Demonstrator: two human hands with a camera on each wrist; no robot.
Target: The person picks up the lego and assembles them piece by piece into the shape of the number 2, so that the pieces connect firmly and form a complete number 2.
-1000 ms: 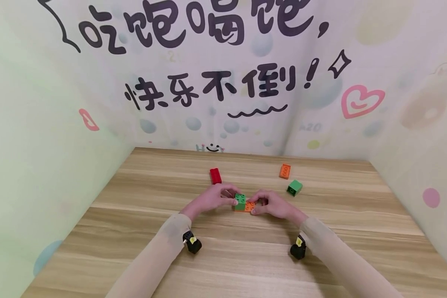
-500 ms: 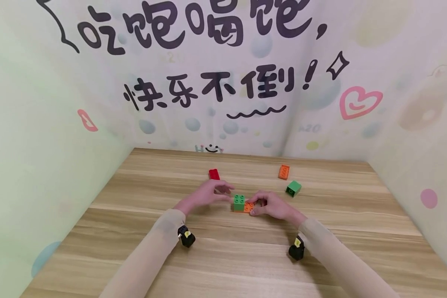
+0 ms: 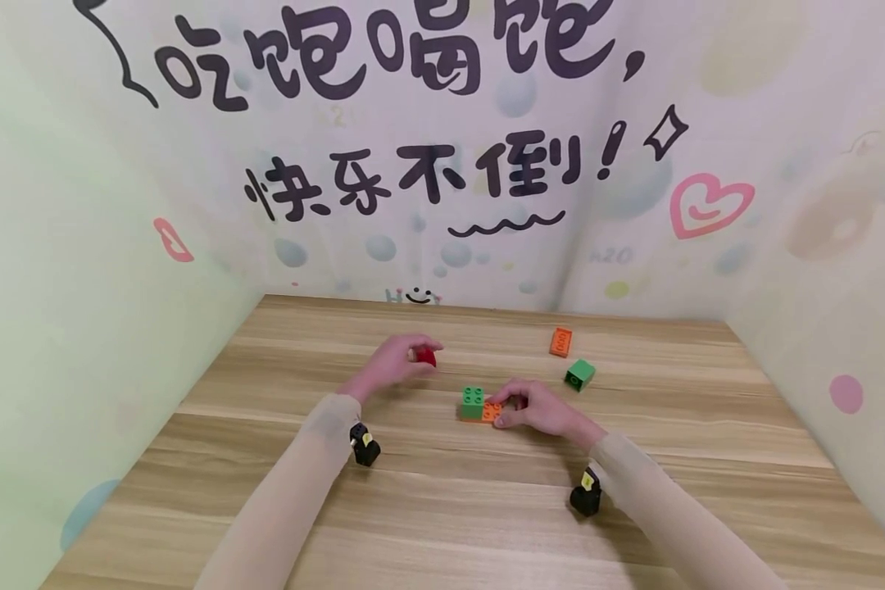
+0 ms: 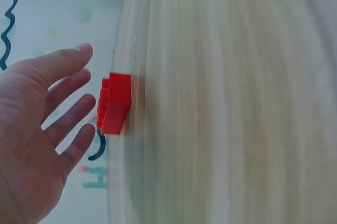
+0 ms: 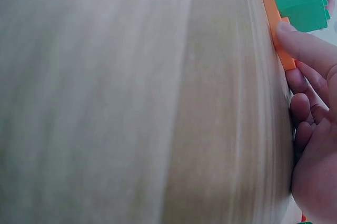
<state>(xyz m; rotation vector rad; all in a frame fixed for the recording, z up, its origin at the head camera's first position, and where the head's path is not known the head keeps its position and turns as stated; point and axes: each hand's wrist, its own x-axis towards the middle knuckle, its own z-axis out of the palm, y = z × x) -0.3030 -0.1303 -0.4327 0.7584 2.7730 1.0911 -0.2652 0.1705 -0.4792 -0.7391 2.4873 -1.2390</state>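
A green brick sits on the left end of a flat orange brick on the wooden table. My right hand pinches the orange brick's right end, its thumb on the near edge. The right wrist view shows the thumb of that hand pressed on the orange brick, with the green brick stacked on top. My left hand hovers over a red brick further back. In the left wrist view its fingers are spread and just short of the red brick.
A loose orange brick and a loose green brick lie at the back right of the table. Printed walls close in the table on the left, back and right. Bare wood stretches toward the near edge.
My left hand has let go of the green brick and moved back and left to the red brick. The right hand has stayed on the orange brick.
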